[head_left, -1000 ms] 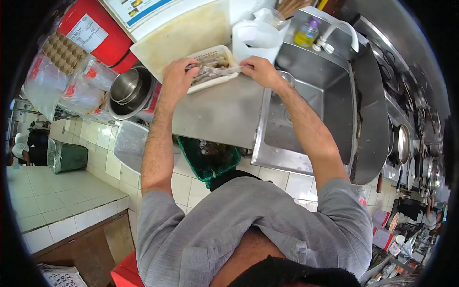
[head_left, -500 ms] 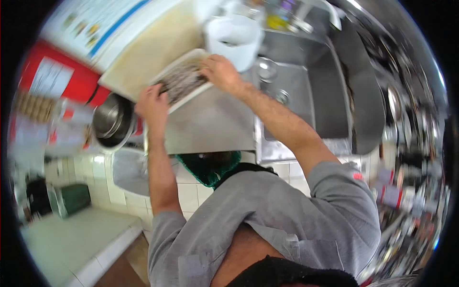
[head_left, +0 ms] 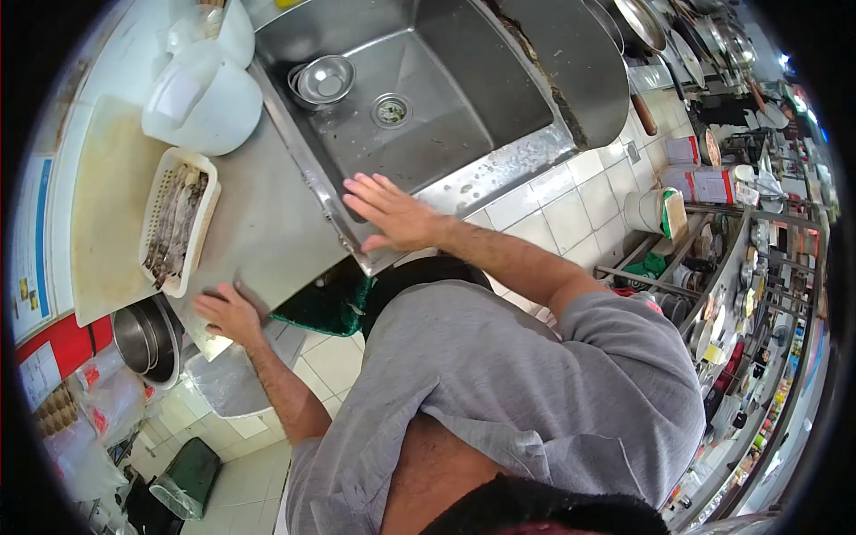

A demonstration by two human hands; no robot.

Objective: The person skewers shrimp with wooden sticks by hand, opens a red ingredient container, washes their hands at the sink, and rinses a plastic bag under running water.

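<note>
My left hand [head_left: 228, 314] is empty with its fingers apart, at the front edge of the steel counter [head_left: 259, 209], just below the basket. My right hand [head_left: 390, 212] is also empty, its fingers spread over the near left corner of the sink [head_left: 473, 187]. A white perforated basket [head_left: 210, 201] holds several long greyish-brown pieces [head_left: 178, 218]. It lies partly on the cutting board [head_left: 107, 205] and partly on the counter, touched by neither hand.
Metal bowls [head_left: 325, 80] sit inside the sink near the drain [head_left: 390, 111]. Behind the basket stands a white plastic container [head_left: 214, 111]. Steel pots [head_left: 138, 339] are at the lower left, and a green-lined bin [head_left: 325, 308] is under the counter.
Both hands have let go of the basket and moved away from it, the right one to the sink's edge. The view has turned, so the basket appears further left and the sink more central.
</note>
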